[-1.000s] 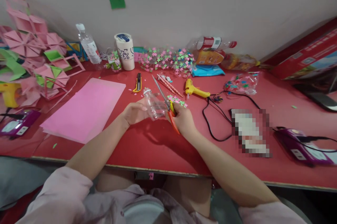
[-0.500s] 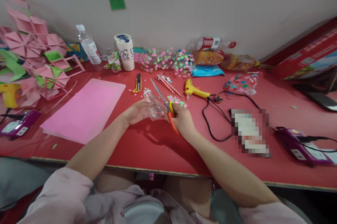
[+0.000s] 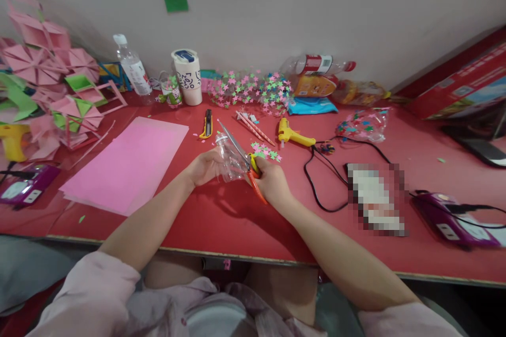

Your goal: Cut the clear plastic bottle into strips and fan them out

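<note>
My left hand (image 3: 205, 167) is closed around one side of a clear plastic bottle piece (image 3: 233, 164), its white-ringed neck tilted up and away from me. In my right hand (image 3: 272, 181) is a pair of scissors (image 3: 253, 173) with orange and yellow handles, fingers wrapped round the grips. The blades point up and left, lying across the clear plastic; whether they are cutting into it I cannot tell. Small pink and green paper stars (image 3: 266, 151) lie just beyond my right hand. A yellow utility knife (image 3: 207, 125) rests behind the bottle piece.
Pink paper sheets (image 3: 130, 163) lie at left, near folded paper shapes (image 3: 47, 73). A yellow glue gun (image 3: 294, 134) and its black cord are at right, near a purple power strip (image 3: 450, 218). Along the wall stand a water bottle (image 3: 134, 70), a white cup (image 3: 188, 78) and star-covered plastic (image 3: 249, 89).
The scissors have turned slightly to the left, so their blades now lie farther over the clear bottle piece. Both hands have barely moved and keep their hold.
</note>
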The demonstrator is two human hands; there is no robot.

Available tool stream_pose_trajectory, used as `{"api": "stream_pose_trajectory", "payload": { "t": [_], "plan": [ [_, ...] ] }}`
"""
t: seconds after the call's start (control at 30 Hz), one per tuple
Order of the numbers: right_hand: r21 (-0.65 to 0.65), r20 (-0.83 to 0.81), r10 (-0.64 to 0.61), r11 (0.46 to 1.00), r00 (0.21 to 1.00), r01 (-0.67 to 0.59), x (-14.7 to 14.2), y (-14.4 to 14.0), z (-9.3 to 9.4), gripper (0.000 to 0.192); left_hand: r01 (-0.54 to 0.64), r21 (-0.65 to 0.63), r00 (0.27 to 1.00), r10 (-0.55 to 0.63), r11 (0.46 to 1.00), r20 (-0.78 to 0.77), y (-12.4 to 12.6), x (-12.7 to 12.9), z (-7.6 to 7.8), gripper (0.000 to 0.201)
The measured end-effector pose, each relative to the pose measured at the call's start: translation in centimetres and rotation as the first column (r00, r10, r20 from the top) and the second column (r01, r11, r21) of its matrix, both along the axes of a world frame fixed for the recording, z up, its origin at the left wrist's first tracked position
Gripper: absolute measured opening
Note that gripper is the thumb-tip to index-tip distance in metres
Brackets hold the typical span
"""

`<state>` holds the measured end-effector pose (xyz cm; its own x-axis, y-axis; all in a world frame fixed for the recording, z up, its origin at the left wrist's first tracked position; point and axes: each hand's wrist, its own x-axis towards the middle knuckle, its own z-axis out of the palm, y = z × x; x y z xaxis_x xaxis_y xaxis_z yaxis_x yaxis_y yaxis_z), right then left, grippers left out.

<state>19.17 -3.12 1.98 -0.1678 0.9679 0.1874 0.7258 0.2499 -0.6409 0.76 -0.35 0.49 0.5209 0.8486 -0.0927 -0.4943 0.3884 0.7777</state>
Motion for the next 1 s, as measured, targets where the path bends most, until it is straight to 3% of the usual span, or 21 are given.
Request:
{"api": "stream_pose_trajectory", "payload": {
  "t": [0.27, 0.5, 0.63, 0.8, 0.9, 1.0],
  "plan": [
    [-0.01, 0.026, 0.003, 1.0, 1.0, -0.002, 0.0, 0.1, -0.1, 0.024, -0.066, 0.029, 0.988, 0.07, 0.997, -0.136, -0.3, 0.8, 0.0, 0.019],
    [0.006, 0.136, 0.004, 1.0, 0.991, -0.005, -0.1, 0.2, -0.2, 0.02, -0.187, -0.055, 0.968, 0.175, 0.981, -0.179, -0.6, 1.7, 0.0, 0.019],
    [-0.008, 0.113, 0.028, 1.0, 0.993, -0.028, 0.2, 0.3, 0.0, 0.031, -0.254, -0.06, 0.958, 0.243, 0.965, -0.152, -0.3, 1.6, 0.4, 0.018],
    [-0.232, -0.108, 0.133, 0.96, 0.985, -0.155, 0.8, -0.1, 1.2, 0.049, -0.5, -0.002, 0.865, 0.498, 0.866, -0.065, 1.0, 0.4, 0.7, 0.014],
    [-0.356, -0.138, 0.238, 0.894, 0.962, -0.272, 1.0, -0.5, 2.1, 0.05, -0.613, 0.01, 0.789, 0.613, 0.79, -0.052, 1.7, -0.4, 0.8, 0.009],
    [-0.388, -0.121, 0.308, 0.86, 0.944, -0.331, 1.1, -0.8, 2.5, 0.051, -0.689, 0.01, 0.722, 0.688, 0.725, -0.078, 2.1, -0.9, 1.0, 0.009]
  ]
}}
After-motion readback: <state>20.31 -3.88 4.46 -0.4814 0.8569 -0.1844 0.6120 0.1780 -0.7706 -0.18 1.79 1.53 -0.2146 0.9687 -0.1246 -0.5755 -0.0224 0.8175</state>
